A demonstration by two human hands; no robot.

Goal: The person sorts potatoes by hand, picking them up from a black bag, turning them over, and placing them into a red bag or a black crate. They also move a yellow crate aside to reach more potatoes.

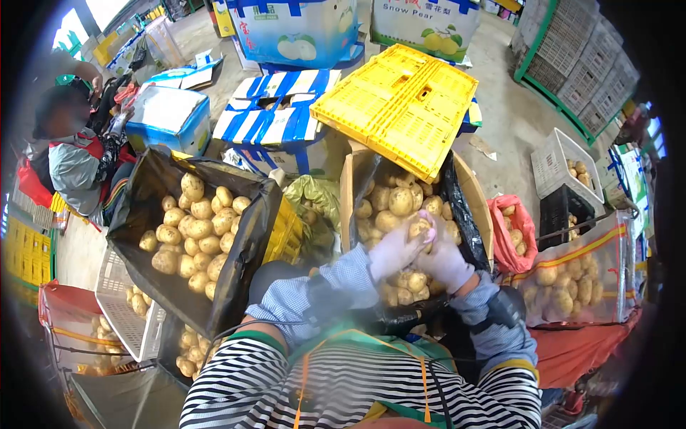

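Both gloved hands meet over a cardboard box [346, 204] lined with black plastic and filled with potatoes. A potato [419, 229] sits between them, partly covered by the fingers. My left hand [395, 254] closes on it from the left. My right hand [444, 259] wraps round it from the right, with something pinkish at the fingertips that I cannot make out. More potatoes [395, 202] lie just below and beyond the hands. To the left, a crate lined with black plastic [246, 261] holds many potatoes [200, 229].
A folded yellow crate [400, 104] overlaps the box's far end. A red mesh bag [506, 243] and a clear bag [572, 282] of potatoes stand right. White crates [125, 307] [557, 168] flank both sides. A blue-striped carton [275, 139] stands ahead; another person [75, 171] sits at left.
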